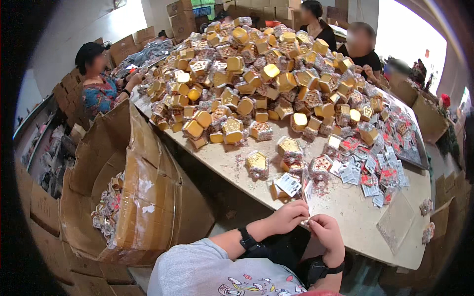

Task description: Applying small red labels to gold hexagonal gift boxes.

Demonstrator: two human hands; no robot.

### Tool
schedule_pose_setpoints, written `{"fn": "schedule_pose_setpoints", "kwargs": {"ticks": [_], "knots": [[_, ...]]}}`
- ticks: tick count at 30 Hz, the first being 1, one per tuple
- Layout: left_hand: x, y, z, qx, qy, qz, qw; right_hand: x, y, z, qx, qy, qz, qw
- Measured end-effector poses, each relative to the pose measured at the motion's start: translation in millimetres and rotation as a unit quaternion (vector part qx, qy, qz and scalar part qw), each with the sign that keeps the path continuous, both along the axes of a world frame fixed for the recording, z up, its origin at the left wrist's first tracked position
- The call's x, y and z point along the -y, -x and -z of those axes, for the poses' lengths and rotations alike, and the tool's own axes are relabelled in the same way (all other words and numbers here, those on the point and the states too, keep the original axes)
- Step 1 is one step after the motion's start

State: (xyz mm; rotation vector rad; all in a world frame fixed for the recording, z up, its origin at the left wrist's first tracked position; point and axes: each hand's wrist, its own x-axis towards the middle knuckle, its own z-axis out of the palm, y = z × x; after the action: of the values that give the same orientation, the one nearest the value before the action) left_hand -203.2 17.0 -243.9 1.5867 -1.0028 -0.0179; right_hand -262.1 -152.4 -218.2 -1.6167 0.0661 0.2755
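Note:
At the near edge of the table, my left hand (290, 216) and my right hand (327, 233) meet, thumbs and fingertips pinched together. A small pale bit shows between the fingertips; its kind is too small to make out. Just beyond my left hand a white printed card (288, 184) lies on a gold-topped piece. Close by are a gold house-shaped ornament (257, 165) with sparkly, beaded-looking sides and a red-and-gold one (321, 165). To their right spreads a loose heap of white-and-red cards (368, 170).
A tall mound of similar gold ornaments (266, 74) covers much of the table (232, 170). An open cardboard box (158, 207) stands left, with pieces inside. A clear flat sheet (396, 222) lies near the right corner. One person (96, 89) stands left; others are behind the mound.

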Motion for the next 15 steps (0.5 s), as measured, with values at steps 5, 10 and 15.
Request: {"fn": "schedule_pose_setpoints", "kwargs": {"ticks": [5, 10, 15], "knots": [[-3, -4, 2, 0.01, -0.001, -0.02, 1.0, 1, 3, 9, 0.107, -0.094, 0.041, 0.989], [-2, 3, 5, 0.048, -0.007, -0.046, 0.998, 0, 9, 29, 0.274, -0.055, 0.057, 0.959], [-2, 6, 7, 0.105, -0.034, -0.065, 0.992, 0, 4, 13, 0.188, -0.089, -0.02, 0.978]]}}
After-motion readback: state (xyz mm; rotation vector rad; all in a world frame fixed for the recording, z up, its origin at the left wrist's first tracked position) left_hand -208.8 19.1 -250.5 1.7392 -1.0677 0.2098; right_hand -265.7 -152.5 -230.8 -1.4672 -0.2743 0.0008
